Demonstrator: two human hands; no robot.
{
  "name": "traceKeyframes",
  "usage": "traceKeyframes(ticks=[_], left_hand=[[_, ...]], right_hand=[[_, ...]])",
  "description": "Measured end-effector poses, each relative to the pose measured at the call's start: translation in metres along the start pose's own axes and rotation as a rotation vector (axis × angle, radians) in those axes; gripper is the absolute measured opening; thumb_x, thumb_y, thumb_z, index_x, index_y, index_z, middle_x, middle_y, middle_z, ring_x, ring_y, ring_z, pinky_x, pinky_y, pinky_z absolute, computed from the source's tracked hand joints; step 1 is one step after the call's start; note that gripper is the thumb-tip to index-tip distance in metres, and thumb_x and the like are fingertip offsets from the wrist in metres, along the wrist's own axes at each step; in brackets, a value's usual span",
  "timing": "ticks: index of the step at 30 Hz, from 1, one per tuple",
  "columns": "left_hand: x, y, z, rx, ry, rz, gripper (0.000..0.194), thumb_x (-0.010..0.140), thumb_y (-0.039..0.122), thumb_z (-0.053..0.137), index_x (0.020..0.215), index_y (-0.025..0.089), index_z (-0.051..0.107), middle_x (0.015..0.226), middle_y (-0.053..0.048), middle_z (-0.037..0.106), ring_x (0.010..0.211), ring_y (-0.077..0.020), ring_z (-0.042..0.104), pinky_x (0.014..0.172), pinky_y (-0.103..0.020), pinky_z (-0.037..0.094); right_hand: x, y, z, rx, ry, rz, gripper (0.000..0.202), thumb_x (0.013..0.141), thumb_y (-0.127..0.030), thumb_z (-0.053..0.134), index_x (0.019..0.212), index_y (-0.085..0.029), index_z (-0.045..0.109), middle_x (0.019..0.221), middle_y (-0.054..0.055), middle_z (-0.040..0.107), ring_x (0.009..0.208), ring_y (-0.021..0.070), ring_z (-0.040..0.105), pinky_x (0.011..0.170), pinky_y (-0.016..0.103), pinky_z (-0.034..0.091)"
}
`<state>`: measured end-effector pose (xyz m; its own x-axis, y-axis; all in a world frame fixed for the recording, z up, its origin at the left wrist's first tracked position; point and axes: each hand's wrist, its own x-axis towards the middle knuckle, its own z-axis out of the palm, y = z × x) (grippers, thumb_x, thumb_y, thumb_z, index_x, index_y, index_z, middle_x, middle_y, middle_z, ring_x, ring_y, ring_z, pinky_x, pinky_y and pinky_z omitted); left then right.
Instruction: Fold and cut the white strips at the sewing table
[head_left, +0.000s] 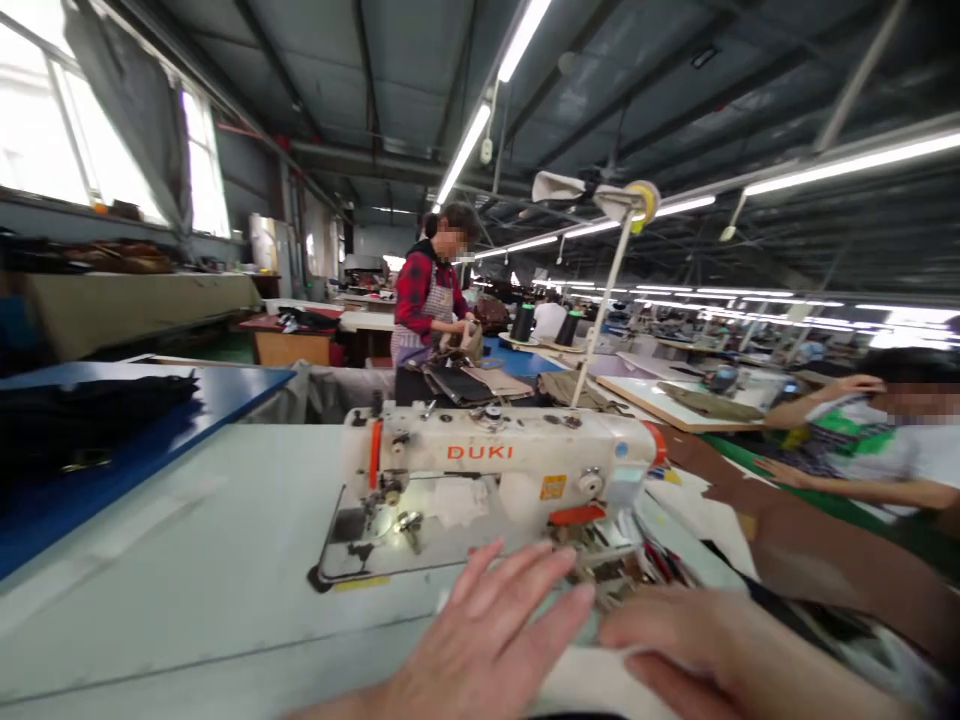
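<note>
My left hand (499,630) reaches over the front of the white sewing machine (495,455), fingers stretched out and a little apart, with nothing gripped. To its right, my right hand (675,635) is slightly blurred, its fingers bent and pressed together. What they hold, if anything, is hidden. Below and between the hands lies a pale, cloth-like piece (589,685), partly covered. Under the machine's arm, a small metal part (409,530) lies on the bed near the needle area. Several metal tools and small parts (622,570) are heaped right of the bed, just beyond my hands.
The pale table top (187,550) extends left to a blue table (247,390) with dark fabric (90,420). A thread stand pole (604,300) rises behind the machine. Brown material (817,540) lies at right. One co-worker (424,300) stands ahead; another (900,450) sits at right.
</note>
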<state>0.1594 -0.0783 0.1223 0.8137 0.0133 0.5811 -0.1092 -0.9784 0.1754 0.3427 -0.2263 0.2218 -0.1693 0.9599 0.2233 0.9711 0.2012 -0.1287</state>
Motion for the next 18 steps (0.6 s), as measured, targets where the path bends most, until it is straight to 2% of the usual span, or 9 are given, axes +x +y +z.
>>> traceKeyframes(ticks=[1,2,4,6,10,13,15,18], left_hand=[[-0.009,-0.002,-0.012,-0.07,-0.1,-0.086,0.059,0.08,0.032,0.057,0.135,0.028,0.033,0.125,-0.006,0.054,0.115,-0.0222,0.05,0.106,-0.044,0.032],[-0.022,-0.006,-0.024,-0.129,-0.186,-0.213,0.051,0.077,0.031,0.061,0.126,0.029,0.046,0.111,-0.002,0.062,0.102,-0.0187,0.058,0.101,-0.037,0.04],[-0.054,-0.019,-0.046,-0.177,-0.262,-0.484,0.031,0.074,0.024,0.063,0.104,0.03,0.062,0.089,0.004,0.067,0.083,-0.0138,0.061,0.084,-0.024,0.047],[-0.09,-0.036,-0.067,-0.164,-0.24,-0.673,0.02,0.073,0.019,0.06,0.09,0.028,0.066,0.084,0.005,0.067,0.08,-0.0123,0.061,0.076,-0.019,0.045],[-0.147,-0.069,-0.102,-0.221,-0.192,-0.813,0.014,0.079,0.022,0.055,0.084,0.022,0.068,0.084,0.003,0.067,0.079,-0.0098,0.06,0.074,-0.016,0.042],[-0.175,-0.091,-0.108,-0.247,-0.127,-0.887,0.015,0.079,0.024,0.055,0.085,0.019,0.068,0.088,0.0,0.067,0.083,-0.0111,0.059,0.076,-0.018,0.042],[-0.191,-0.104,-0.1,-0.267,-0.082,-0.951,0.012,0.077,0.022,0.057,0.082,0.018,0.068,0.088,-0.001,0.065,0.083,-0.0114,0.058,0.076,-0.018,0.042],[-0.211,-0.118,-0.084,-0.267,-0.043,-1.053,0.009,0.074,0.022,0.059,0.076,0.018,0.067,0.083,0.0,0.063,0.08,-0.0117,0.057,0.075,-0.019,0.041]], right_hand=[[0.016,-0.018,0.013,-0.008,-0.095,-0.048,0.016,0.079,-0.023,0.052,0.084,-0.033,0.063,0.074,-0.004,0.067,0.061,0.0104,0.062,0.051,0.018,0.048],[0.03,-0.033,0.025,-0.018,-0.134,-0.09,0.016,0.08,-0.023,0.051,0.084,-0.032,0.063,0.075,-0.004,0.067,0.062,0.0112,0.062,0.049,0.02,0.047],[0.055,-0.05,0.051,-0.034,-0.162,-0.122,0.016,0.082,-0.024,0.048,0.088,-0.032,0.061,0.078,-0.003,0.066,0.063,0.0128,0.063,0.05,0.023,0.047],[0.076,-0.056,0.081,-0.001,-0.135,-0.121,0.019,0.086,-0.028,0.043,0.097,-0.033,0.057,0.085,-0.004,0.065,0.07,0.0134,0.063,0.055,0.026,0.048],[0.116,-0.057,0.149,0.143,-0.068,-0.143,0.026,0.091,-0.03,0.031,0.109,-0.033,0.05,0.103,-0.004,0.062,0.087,0.0126,0.062,0.071,0.027,0.049],[0.146,-0.063,0.192,0.134,-0.086,-0.204,0.029,0.092,-0.027,0.029,0.109,-0.031,0.052,0.1,-0.001,0.062,0.081,0.0135,0.062,0.069,0.027,0.048],[0.161,-0.068,0.211,0.118,-0.082,-0.241,0.029,0.092,-0.025,0.03,0.109,-0.029,0.054,0.095,0.001,0.062,0.08,0.014,0.062,0.068,0.026,0.047],[0.174,-0.071,0.228,0.114,-0.115,-0.232,0.03,0.091,-0.025,0.032,0.111,-0.028,0.054,0.096,0.002,0.062,0.084,0.0154,0.061,0.072,0.027,0.048]])
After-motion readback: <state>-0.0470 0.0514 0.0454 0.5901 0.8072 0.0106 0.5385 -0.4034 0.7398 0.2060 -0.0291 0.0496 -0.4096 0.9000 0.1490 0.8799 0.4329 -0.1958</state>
